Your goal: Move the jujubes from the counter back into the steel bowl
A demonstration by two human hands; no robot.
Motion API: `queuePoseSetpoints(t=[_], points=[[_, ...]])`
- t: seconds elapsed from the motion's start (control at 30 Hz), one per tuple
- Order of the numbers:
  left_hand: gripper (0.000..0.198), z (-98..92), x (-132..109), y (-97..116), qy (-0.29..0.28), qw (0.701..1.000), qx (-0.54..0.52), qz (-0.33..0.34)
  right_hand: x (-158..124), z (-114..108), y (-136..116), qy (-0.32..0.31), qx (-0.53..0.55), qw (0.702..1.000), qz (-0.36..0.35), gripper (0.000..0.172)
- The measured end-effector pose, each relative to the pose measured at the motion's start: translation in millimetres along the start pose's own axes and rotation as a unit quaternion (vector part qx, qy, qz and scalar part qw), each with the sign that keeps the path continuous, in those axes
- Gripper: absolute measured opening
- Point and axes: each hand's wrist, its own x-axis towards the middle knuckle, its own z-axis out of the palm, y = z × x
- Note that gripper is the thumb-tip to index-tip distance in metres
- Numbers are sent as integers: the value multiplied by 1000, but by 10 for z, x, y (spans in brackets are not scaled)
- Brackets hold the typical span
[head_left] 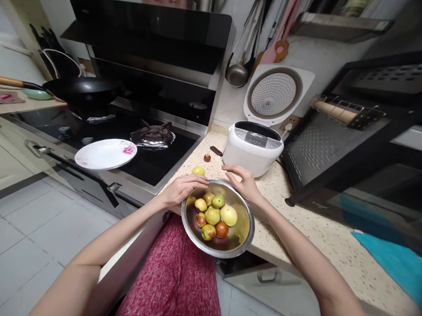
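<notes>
On my feed, the left hand (183,189) meets the rim of the bowl (243,221), fingers together, grip I cannot tell; the right hand (245,182) spreads loosely opposite; the fruit (212,216) lies inside, nearer me than both hands.

Soft light, bowl (242,221) glinting; edges stretched (right side blurred).

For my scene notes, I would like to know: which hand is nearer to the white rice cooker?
Right. The right hand is just in front of the rice cooker; the left hand is farther off, at the left side of the metal bowl.
</notes>
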Motion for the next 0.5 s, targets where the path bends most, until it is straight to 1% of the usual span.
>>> queuePoseSetpoints(t=[0.03,0.1,0.2,0.3,0.4,0.5], points=[[63,6,-2,-5,11,1000,6,-2,96,49,98,-14,-13,1000,-8,23],[56,21,-2,-18,49,998,25,-18,306,178,303,-48,-34,998,-25,28],[46,45,7,-40,127,988,53,-72,602,418,583,-93,-66,993,-29,36],[44,53,22,-54,187,972,55,-127,787,642,759,-120,-109,987,-14,40],[44,43,32,-50,208,966,43,-150,849,777,821,-130,-124,984,-12,35],[44,30,36,-34,196,968,35,-152,840,781,805,-129,-123,984,-12,29]])
